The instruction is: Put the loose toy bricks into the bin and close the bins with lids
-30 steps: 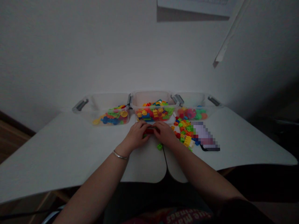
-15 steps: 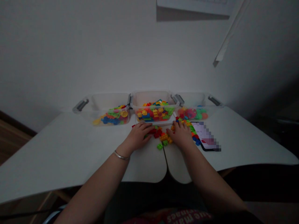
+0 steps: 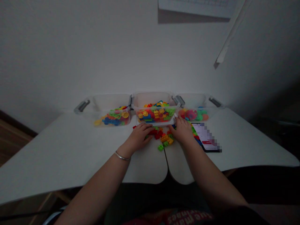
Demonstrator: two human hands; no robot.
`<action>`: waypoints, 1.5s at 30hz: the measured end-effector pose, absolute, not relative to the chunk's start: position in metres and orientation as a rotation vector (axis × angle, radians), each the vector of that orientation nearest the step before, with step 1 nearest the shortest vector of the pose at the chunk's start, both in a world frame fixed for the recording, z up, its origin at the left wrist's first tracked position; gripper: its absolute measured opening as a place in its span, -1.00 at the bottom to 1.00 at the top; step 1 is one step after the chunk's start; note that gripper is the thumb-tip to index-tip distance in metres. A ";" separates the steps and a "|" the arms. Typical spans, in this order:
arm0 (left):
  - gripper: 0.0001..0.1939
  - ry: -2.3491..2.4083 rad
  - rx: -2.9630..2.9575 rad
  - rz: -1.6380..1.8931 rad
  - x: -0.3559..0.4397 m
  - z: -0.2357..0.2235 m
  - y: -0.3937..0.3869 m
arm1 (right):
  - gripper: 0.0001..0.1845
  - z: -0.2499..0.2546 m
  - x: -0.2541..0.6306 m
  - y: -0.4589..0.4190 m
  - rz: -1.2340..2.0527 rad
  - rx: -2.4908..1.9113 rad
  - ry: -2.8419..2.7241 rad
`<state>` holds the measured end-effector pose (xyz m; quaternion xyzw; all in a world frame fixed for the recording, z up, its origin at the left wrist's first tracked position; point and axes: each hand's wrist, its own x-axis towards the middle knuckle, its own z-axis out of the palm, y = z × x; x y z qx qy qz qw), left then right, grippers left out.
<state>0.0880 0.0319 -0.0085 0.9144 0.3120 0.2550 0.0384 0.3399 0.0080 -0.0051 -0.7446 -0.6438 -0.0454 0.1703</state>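
My left hand (image 3: 140, 136) is curled around the left side of a loose brick pile, its thumb below and fingers above a red toy brick (image 3: 153, 132). A silver bangle (image 3: 122, 156) circles that wrist. My right hand (image 3: 184, 129) lies palm down with fingers stretched forward, over a strip of joined colored bricks (image 3: 196, 136) that it mostly covers. Beside its thumb a small blue brick (image 3: 173, 126) shows. Between the hands are orange and yellow bricks (image 3: 167, 138) and a light green brick (image 3: 160, 147). What lies under the right palm is hidden.
Along the wall stand three clear bins: the left bin (image 3: 98, 117), the middle bin (image 3: 153, 95) and the right bin (image 3: 191, 101), all holding colored pieces. A phone (image 3: 207, 137) lies right of the strip. Two white tabletops (image 3: 145, 168) meet at a seam.
My right hand has shifted slightly forward and left, covering more of the strip, its fingers closer together. The left hand stays in place.
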 end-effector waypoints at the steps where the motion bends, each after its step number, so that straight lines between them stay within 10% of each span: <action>1: -0.64 0.960 2.808 0.785 0.088 -0.009 0.032 | -0.26 -0.006 0.342 0.011 -0.091 -2.139 -1.853; 45: -0.65 0.911 2.834 0.822 0.088 -0.011 0.036 | -0.23 -0.003 0.347 -0.026 -0.169 -2.237 -1.856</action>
